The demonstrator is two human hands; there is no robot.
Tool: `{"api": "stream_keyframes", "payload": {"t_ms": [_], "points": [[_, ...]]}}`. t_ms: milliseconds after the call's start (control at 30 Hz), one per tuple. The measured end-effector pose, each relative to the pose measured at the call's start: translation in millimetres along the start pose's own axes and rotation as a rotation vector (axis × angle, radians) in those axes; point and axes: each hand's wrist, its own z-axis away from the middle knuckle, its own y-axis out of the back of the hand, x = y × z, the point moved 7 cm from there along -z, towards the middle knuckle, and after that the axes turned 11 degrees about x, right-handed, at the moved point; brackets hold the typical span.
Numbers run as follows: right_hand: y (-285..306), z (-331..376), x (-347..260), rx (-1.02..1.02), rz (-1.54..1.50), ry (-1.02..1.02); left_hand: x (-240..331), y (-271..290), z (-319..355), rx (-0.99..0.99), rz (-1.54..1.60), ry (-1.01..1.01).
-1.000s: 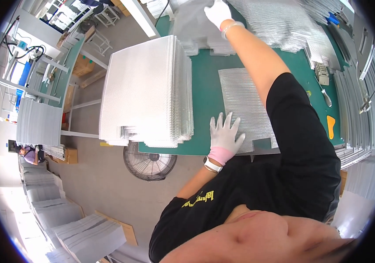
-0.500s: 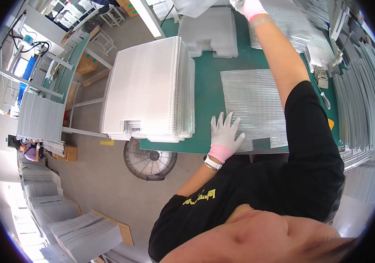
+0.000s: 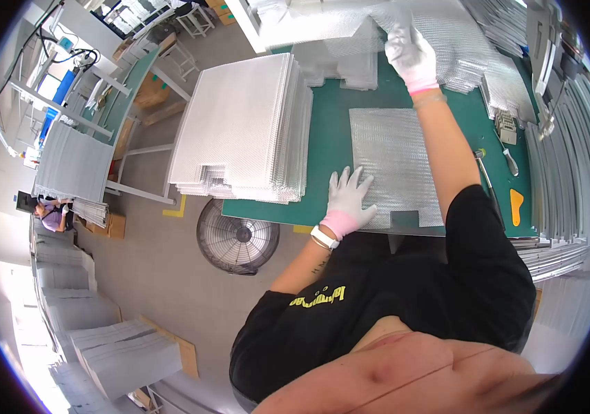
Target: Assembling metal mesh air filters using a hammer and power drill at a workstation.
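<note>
Silver mesh sheet point(image 3: 393, 148) lies flat on the green bench point(image 3: 329, 131), its notched side at the near edge. The left hand point(image 3: 350, 201) (in a white glove with a pink cuff) rests palm down across the sheet's left margin, close to the near edge; its fingers are spread wide and grip nothing. The right hand point(image 3: 413, 61), similarly gloved, reaches toward the far edge, near a blurred translucent sheet point(image 3: 315, 24); whether its fingers are closed on anything cannot be told. A tall stack of mesh sheets point(image 3: 233, 124) stands at the near left corner. Beyond it, toward the far edge, sits a lower stack point(image 3: 358, 74). Along the right edge lie a screwdriver point(image 3: 511, 163) and an orange scraper point(image 3: 516, 207).
</note>
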Motion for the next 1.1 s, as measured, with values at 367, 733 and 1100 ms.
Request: {"api": "stream_keyframes", "payload": {"t_ms": [367,733,1100], "points": [[-38.5,68.3,45.7,-0.182,-0.254,-0.188,25.8,99.7,5.6,0.367,0.212,-0.079],[-93.6,129.1,177.0,0.105,1.379,0.258,-111.3,315.1,67.4,0.977,0.462,0.372],[-86.4,120.6,227.7,0.14,1.84,-0.021,-198.9,290.2,42.1,0.628,0.516,0.663]]}}
